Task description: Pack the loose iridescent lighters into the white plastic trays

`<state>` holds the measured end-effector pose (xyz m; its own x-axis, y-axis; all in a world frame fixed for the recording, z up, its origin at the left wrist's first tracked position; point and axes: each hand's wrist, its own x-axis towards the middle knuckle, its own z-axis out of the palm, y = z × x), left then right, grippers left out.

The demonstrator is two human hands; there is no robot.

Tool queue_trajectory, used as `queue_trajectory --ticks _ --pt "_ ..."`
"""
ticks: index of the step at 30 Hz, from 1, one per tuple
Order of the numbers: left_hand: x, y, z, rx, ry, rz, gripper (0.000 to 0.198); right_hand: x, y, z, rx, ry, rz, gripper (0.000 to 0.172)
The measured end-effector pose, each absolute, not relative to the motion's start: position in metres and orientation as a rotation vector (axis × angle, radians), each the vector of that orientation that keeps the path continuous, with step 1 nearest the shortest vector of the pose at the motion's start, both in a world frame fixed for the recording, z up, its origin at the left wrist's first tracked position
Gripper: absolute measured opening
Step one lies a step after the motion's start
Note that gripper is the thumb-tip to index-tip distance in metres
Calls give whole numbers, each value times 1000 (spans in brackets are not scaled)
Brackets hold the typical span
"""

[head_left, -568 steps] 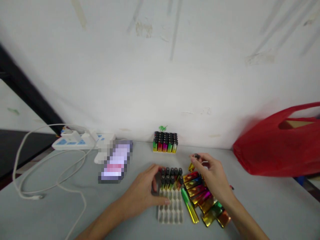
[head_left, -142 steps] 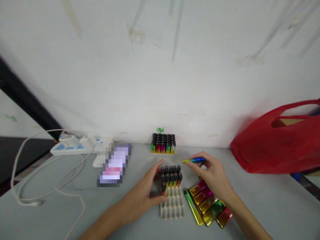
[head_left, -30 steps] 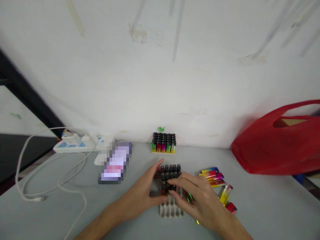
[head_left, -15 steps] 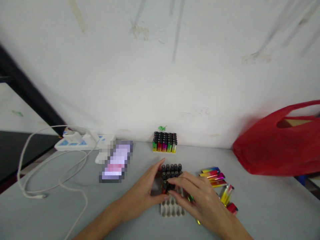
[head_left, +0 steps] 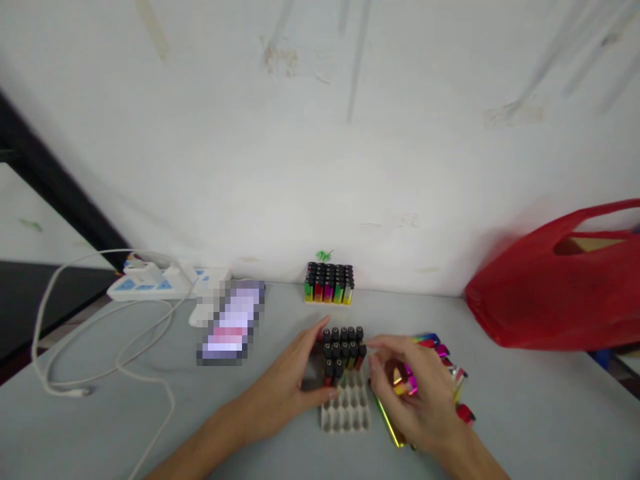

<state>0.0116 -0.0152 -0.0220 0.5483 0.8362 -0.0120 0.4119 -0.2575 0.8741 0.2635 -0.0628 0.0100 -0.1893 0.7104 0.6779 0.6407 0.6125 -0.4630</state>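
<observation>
Lower centre of frame: white tray (head_left: 345,417) on the tabletop (head_left: 250,427). Its far rows hold black-capped lighters (head_left: 343,347) standing upright; its near cells are open.

Left hand (head_left: 295,383): spread wide and laid against the tray's left side, thumb by the far corner.

Right hand (head_left: 417,397): just right of the tray, fingers curled around a pink-and-gold lighter (head_left: 404,385); the grip is partly blurred.

Behind and under that hand lie loose lighters (head_left: 437,347).

Frame centre, at the wall: a full tray (head_left: 329,284).

Right edge: red bag (head_left: 555,293).

Left: power strip (head_left: 155,283) and cable (head_left: 75,393).
</observation>
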Motion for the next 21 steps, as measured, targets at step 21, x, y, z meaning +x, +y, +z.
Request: queue_trajectory --ticks 21 --pt "13 -15 -22 1879 1044 581 102 288 -36 9 -1795 -2179 492 21"
